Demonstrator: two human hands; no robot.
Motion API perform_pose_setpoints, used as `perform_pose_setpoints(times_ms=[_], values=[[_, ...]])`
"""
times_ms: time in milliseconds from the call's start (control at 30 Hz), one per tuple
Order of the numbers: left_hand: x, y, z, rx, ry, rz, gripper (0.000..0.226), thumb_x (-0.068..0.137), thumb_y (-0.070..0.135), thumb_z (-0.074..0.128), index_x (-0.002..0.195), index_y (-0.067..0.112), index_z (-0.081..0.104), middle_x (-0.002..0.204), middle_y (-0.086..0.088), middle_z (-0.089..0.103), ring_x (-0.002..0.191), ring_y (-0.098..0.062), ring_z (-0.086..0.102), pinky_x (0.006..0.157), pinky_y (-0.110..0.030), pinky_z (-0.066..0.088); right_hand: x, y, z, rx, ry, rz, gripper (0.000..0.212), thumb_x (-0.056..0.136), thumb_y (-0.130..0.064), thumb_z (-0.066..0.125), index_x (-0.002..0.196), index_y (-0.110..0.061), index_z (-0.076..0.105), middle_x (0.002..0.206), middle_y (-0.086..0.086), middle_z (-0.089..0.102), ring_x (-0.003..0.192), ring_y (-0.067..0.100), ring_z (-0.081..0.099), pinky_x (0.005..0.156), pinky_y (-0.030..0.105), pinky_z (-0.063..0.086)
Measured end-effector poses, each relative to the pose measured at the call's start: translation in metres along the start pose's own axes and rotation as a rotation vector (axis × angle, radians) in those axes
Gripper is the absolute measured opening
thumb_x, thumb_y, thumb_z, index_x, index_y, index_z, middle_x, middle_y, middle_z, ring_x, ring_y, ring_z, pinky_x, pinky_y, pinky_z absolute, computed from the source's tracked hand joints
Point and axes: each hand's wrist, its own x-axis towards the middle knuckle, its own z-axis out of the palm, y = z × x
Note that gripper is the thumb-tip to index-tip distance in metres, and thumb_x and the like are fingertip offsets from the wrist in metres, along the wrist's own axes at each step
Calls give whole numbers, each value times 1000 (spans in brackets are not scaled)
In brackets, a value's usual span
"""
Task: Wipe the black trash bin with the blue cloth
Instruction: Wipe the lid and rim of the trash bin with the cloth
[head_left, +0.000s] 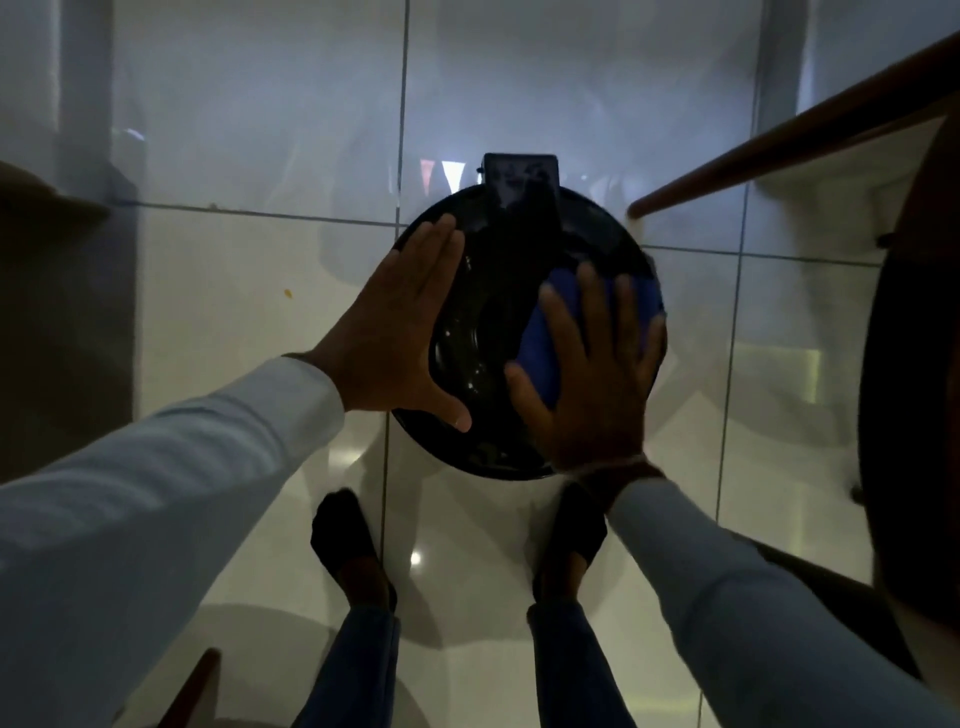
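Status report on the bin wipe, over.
Left hand flat on black trash bin top. Right hand pressing blue cloth on it. Nothing in the way.

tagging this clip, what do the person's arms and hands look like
Pale long sleeves cover both arms to the wrists: left sleeve, right sleeve. The left hand and right hand are bare, no gloves or rings seen. A thin pale band circles the right wrist.
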Motion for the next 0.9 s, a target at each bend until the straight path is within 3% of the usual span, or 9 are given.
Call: perform_pose_setpoints(times_ms=[100, 267, 367, 433, 500, 633, 733, 800, 900], values=[[0, 0, -2, -3, -17, -5, 151, 42, 85, 65, 148, 15, -16, 160, -6, -19, 146, -19, -22, 122, -42, -2, -19, 19, -6, 56, -30, 5, 73, 83, -55, 50, 144, -24, 27, 157, 13, 20, 147, 37, 9, 114, 67, 14], [2, -3, 1, 18, -16, 11, 150, 43, 90, 59, 148, 15, -17, 160, -6, -19, 146, -20, -22, 121, -42, -2, 31, -10, 4, 69, 116, 321, 73, 86, -58, 45, 147, -26, 21, 159, 11, 20, 146, 37, 13, 114, 67, 16], [1, -4, 3, 7, 3, 15, 149, 42, 91, 57, 148, 16, -17, 160, -5, -19, 146, -18, -22, 121, -39, -4, 23, -19, 12, -45, 63, 149, 73, 87, -63, 40, 148, -26, 22, 160, 8, 20, 148, 34, 9, 118, 63, 5], [1, -3, 3, -19, 5, 6, 149, 42, 89, 60, 147, 20, -19, 160, -2, -20, 145, -16, -24, 120, -38, -5, -6, -6, 11, -66, 13, -58, 72, 87, -63, 41, 146, -25, 26, 158, 9, 25, 147, 33, 12, 117, 64, 7], [1, -2, 2, -18, 7, 9, 149, 42, 87, 63, 147, 19, -18, 160, -2, -20, 145, -17, -24, 120, -39, -4, -32, 13, 5, -85, -23, -141, 72, 87, -62, 43, 145, -23, 29, 155, 12, 27, 146, 35, 14, 115, 66, 13], [2, -3, 3, 6, 6, 19, 149, 42, 90, 59, 148, 18, -17, 160, -3, -20, 146, -19, -22, 121, -45, -1, -8, 12, 2, -15, 50, 106, 70, 87, -58, 44, 145, -24, 24, 157, 13, 24, 146, 38, 15, 114, 65, 19], [1, -4, 5, 9, 18, 22, 148, 42, 91, 56, 148, 18, -16, 160, -4, -18, 146, -19, -21, 121, -46, -1, 24, -29, 16, -90, 120, 289, 71, 89, -62, 37, 148, -25, 21, 159, 10, 22, 147, 37, 14, 115, 66, 13], [-1, -4, 5, 18, 25, 39, 145, 46, 89, 57, 149, 13, -12, 161, -9, -15, 147, -23, -17, 122, -49, 3, 13, -45, 23, -118, 69, 157, 70, 90, -63, 31, 149, -26, 20, 160, 9, 20, 148, 35, 11, 117, 63, 5], [0, -4, 4, 35, 19, 51, 145, 47, 86, 61, 149, 12, -12, 161, -10, -14, 148, -24, -16, 122, -52, 7, -27, -26, 20, -109, -9, -94, 68, 90, -62, 34, 147, -26, 23, 158, 9, 24, 147, 33, 13, 118, 62, 7]])
